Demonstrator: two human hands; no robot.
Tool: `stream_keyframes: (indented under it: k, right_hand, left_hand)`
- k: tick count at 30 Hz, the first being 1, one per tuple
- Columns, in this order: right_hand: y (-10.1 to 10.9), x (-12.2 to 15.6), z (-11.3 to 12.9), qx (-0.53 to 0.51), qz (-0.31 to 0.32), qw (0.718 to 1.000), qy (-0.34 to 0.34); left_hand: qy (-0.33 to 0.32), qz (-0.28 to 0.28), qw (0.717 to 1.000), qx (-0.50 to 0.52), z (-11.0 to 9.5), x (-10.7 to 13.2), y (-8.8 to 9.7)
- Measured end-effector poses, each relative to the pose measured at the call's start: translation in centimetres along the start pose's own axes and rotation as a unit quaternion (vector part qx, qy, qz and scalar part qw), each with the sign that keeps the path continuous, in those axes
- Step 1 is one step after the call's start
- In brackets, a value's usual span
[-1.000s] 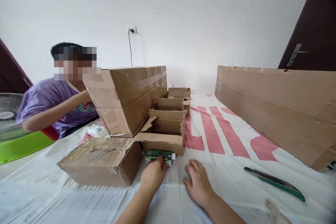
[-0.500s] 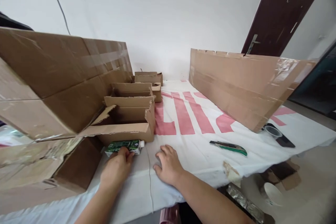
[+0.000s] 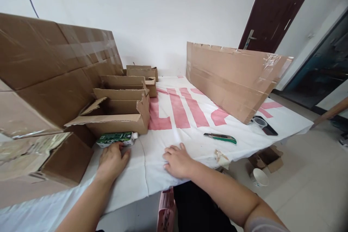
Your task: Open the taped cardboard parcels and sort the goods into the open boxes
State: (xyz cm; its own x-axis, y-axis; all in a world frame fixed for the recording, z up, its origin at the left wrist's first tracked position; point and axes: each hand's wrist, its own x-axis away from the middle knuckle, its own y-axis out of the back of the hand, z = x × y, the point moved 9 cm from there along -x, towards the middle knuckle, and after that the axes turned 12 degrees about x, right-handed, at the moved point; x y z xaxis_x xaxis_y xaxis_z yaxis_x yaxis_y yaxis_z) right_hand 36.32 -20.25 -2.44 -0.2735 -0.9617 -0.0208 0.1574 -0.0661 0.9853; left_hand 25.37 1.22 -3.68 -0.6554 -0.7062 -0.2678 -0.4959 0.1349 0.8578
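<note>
A green and white drink carton (image 3: 115, 138) with a white cap at its right end lies on its side, against the front of an open cardboard box (image 3: 119, 127). My left hand (image 3: 112, 160) rests on the cloth just in front of the carton, its fingertips at the carton's near edge and its thumb held apart. Nothing is wrapped in its fingers. On the white cloth (image 3: 152, 152) to the right, my right hand (image 3: 178, 161) lies with fingers spread and holds nothing. A green utility knife (image 3: 223, 138) lies beyond it to the right.
Tall taped cardboard (image 3: 62, 54) stands along the left, with a lower box (image 3: 62, 159) at the near left. A cardboard panel (image 3: 228, 79) stands at the right, beside a phone (image 3: 268, 127) and a tape roll (image 3: 260, 121). A paper tub (image 3: 260, 177) stands on the floor.
My left hand has loosened its fingers from the carton, which stays by the box. My right hand remains on the cloth. The view has shifted right and down.
</note>
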Motion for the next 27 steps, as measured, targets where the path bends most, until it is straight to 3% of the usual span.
stream_keyframes:
  k: [8, 13, 16, 19, 24, 27]
  right_hand:
    - [3.6, 13.3, -13.8, 0.029, -0.049, 0.993, -0.106]
    - [2.8, 19.3, -17.5, 0.009, -0.135, 0.972, -0.192]
    - [1.0, 21.1, -17.9, -0.004, -0.186, 0.955, -0.230]
    - [-2.0, 22.5, -17.6, -0.016, -0.208, 0.943, -0.261]
    - [-9.3, 25.3, -17.8, -0.028, -0.164, 0.939, -0.300]
    - [-12.3, 27.4, -18.7, -0.026, -0.140, 0.925, -0.352]
  left_hand:
    - [0.014, -0.005, 0.999, 0.030, 0.1, -0.1, 0.3]
    - [0.016, -0.001, 0.999, 0.038, 0.1, 0.0, 0.5]
    - [0.011, 0.000, 0.999, 0.035, 0.1, 0.0, 0.4]
    - [0.007, -0.004, 0.999, 0.038, 0.4, 0.0, 0.2]
    - [-0.014, 0.012, 1.000, 0.009, 0.3, 0.1, -0.2]
    - [-0.014, 0.020, 1.000, 0.013, 0.1, 0.3, -0.1]
